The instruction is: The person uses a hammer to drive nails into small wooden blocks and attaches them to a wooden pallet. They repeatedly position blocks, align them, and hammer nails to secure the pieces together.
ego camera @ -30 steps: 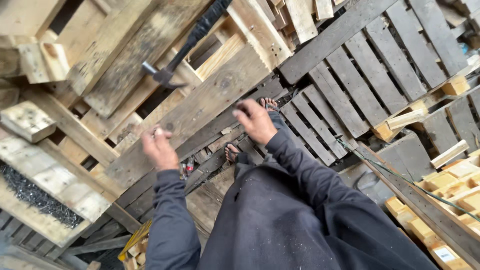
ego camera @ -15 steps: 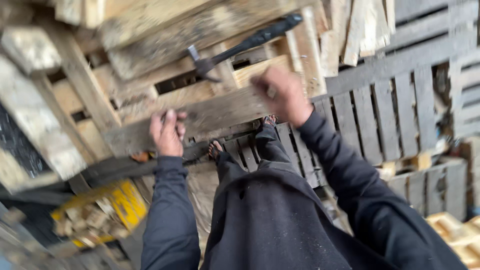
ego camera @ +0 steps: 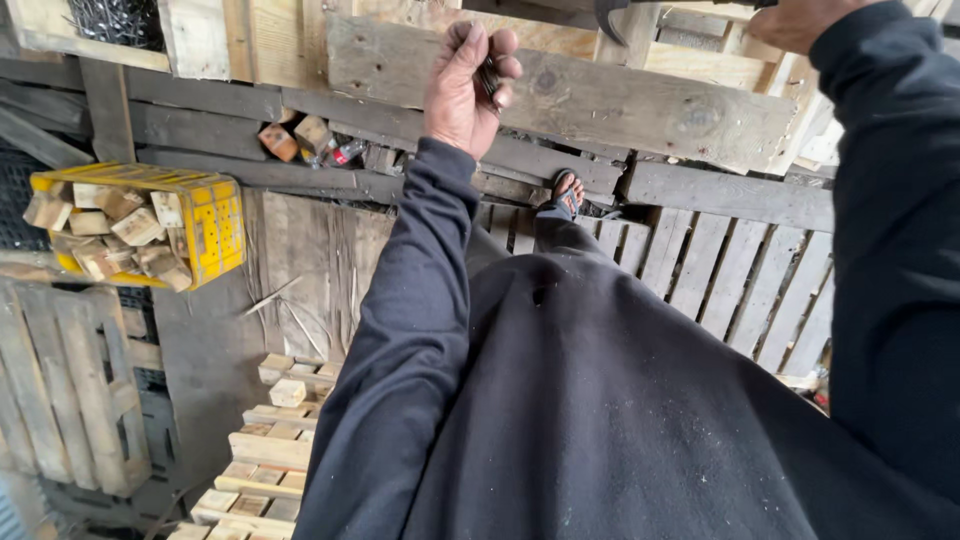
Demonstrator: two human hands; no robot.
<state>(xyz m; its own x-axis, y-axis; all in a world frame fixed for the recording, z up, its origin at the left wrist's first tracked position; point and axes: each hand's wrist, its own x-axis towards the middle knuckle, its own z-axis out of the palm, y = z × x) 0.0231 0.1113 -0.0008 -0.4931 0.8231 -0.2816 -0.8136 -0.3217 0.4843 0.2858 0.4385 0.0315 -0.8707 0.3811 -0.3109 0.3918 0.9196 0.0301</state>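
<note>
Small dark object (ego camera: 489, 76): pinched in the left hand, raised just in front of the weathered plank; too small and shadowed to tell what it is.
Left hand (ego camera: 462, 90): lifted at the end of a dark sleeve, fingers (ego camera: 478, 50) curled narrow around the dark object, thumb pressing it from the right.
Right hand (ego camera: 805, 20): at the top right edge of the view, mostly cut off; it sits beside a dark curved metal piece (ego camera: 612, 16), but whether its fingers are closed on anything cannot be told.
Weathered plank (ego camera: 600, 95): a broad grey-brown board of a wooden pallet, running across the view behind both hands, with knots and stains on its face.
Foot (ego camera: 567, 192): in a dark sandal, planted on the grey slats just below the plank, the dark trouser leg running down from it.
Slatted pallet (ego camera: 720, 270): grey boards lying side by side, to the right of the foot.
Yellow crate (ego camera: 215, 225): plastic, at the left, filled with short cut wooden blocks (ego camera: 110, 225).
Stacked blocks (ego camera: 265, 450): pale wood pieces piled at the bottom left, beside another grey pallet (ego camera: 60, 390).
</note>
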